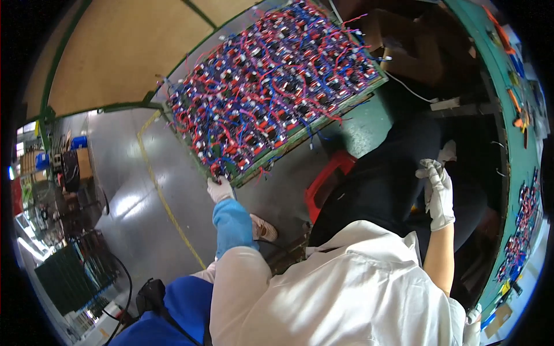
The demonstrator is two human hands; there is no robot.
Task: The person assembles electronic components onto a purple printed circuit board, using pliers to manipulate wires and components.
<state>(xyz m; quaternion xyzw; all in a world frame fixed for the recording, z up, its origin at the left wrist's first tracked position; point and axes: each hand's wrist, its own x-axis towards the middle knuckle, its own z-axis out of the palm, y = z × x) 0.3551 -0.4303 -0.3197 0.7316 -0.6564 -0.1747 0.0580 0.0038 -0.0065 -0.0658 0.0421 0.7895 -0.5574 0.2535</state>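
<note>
A: The large green rectangular tray (pixel 300 134) packed with red and blue wired parts is tilted up over the grey floor (pixel 133 196), its lower corner held near the middle of the view. Who has it?

B: The wearer's left hand (pixel 220 189), in a white glove with a blue sleeve cover (pixel 232 225) over the forearm, is clamped on the tray's lower edge at that corner. The fingers are closed round the rim, so the hold is firm.

A: And the right hand (pixel 438 193)?

B: It is also in a white glove, raised at the right side of the view, well apart from the tray. The fingers are curled loosely together with nothing clearly between them; whether it grips a bit of white cloth there, the view cannot tell.

A: What lies around?

B: A red plastic stool (pixel 326 179) stands on the floor just below the tray's right part. A yellow line (pixel 164 202) runs across the floor to the left. Along the right edge curves a green tabletop (pixel 513 150) with small orange tools (pixel 516 101) and another cluster of red and blue wired parts (pixel 522 222). The wearer's white coat (pixel 346 288) fills the lower middle. At lower left stand dark green racks (pixel 66 282).
</note>
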